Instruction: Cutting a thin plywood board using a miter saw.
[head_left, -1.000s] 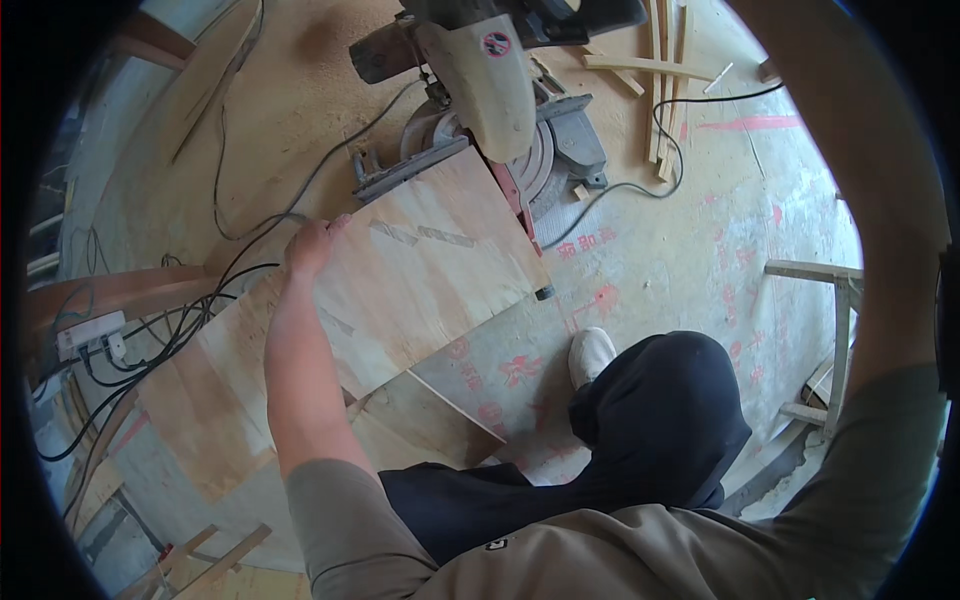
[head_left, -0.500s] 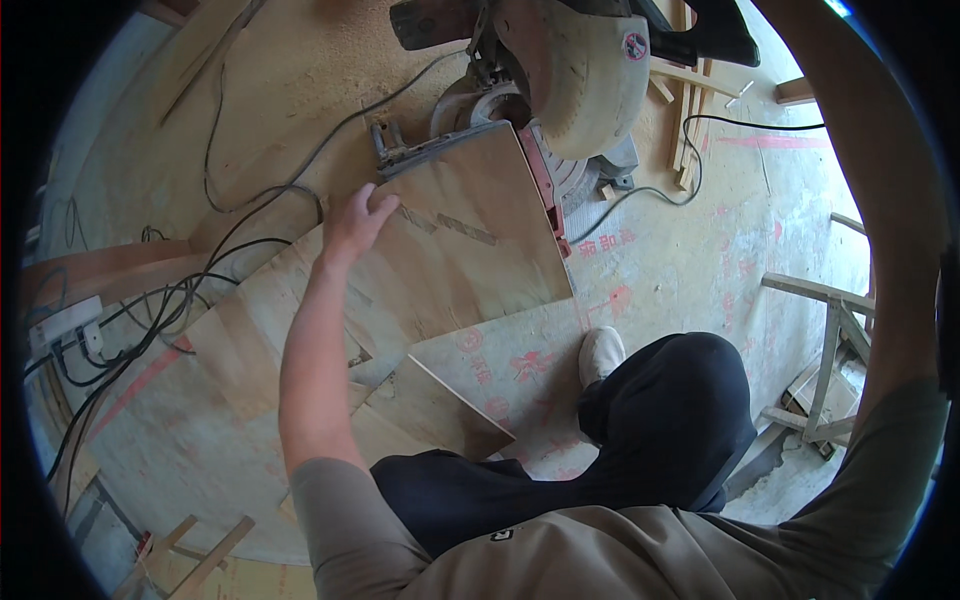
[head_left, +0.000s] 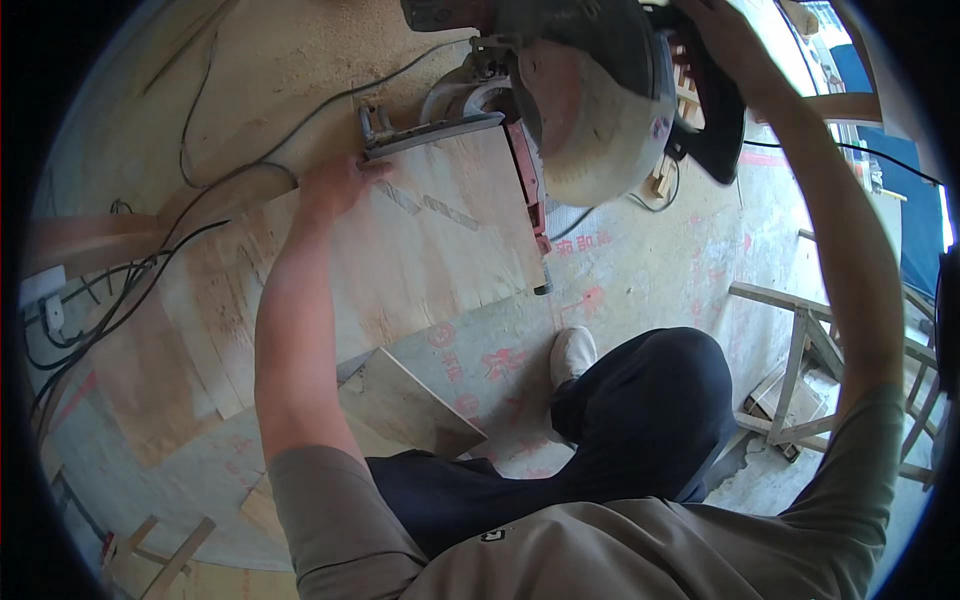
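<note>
Since the earlier frame, view has shifted closer to saw; left hand slid further along board toward fence. Left hand lies flat, fingers spread, pressing plywood board on floor beneath saw. Miter saw is raised above board's right edge. Right hand grips black saw handle.
</note>
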Available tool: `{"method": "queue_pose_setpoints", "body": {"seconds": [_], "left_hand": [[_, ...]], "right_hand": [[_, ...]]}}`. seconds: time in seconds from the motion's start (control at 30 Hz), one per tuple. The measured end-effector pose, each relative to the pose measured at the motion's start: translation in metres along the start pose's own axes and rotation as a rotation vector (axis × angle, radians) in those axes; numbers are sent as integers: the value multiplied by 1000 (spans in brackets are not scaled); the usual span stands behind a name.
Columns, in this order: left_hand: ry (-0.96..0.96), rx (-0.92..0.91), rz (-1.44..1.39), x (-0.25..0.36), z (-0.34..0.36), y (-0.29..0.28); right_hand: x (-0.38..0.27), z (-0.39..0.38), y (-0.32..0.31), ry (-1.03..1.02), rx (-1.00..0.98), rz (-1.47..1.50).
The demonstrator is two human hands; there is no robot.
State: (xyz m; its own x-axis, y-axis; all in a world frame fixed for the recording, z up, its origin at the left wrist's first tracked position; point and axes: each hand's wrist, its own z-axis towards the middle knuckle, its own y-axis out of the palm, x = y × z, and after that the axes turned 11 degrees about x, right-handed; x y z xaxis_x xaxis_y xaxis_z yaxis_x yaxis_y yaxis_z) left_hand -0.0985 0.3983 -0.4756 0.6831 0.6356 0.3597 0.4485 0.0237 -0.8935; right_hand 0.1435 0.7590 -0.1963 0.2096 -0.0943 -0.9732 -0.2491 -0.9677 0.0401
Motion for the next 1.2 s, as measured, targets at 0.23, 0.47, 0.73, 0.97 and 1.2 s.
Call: {"method": "queue_pose_setpoints", "body": {"seconds": [0.23,0.47,0.73,0.97,1.2], "left_hand": [[-81,-51,24,8,2,-4],[-102,-25,40,13,2,-4],[-116,-35,21,14,2,-2],[-88,-36,-34,10,5,1],[-82,-72,-9,8,6,0]], "right_hand": [[50,-70,74,171,904,-228],[83,-85,77,81,958,-274],[101,-91,78,-63,928,-398],[111,-94,77,-88,914,-418],[109,-95,80,-83,912,-427]]}}
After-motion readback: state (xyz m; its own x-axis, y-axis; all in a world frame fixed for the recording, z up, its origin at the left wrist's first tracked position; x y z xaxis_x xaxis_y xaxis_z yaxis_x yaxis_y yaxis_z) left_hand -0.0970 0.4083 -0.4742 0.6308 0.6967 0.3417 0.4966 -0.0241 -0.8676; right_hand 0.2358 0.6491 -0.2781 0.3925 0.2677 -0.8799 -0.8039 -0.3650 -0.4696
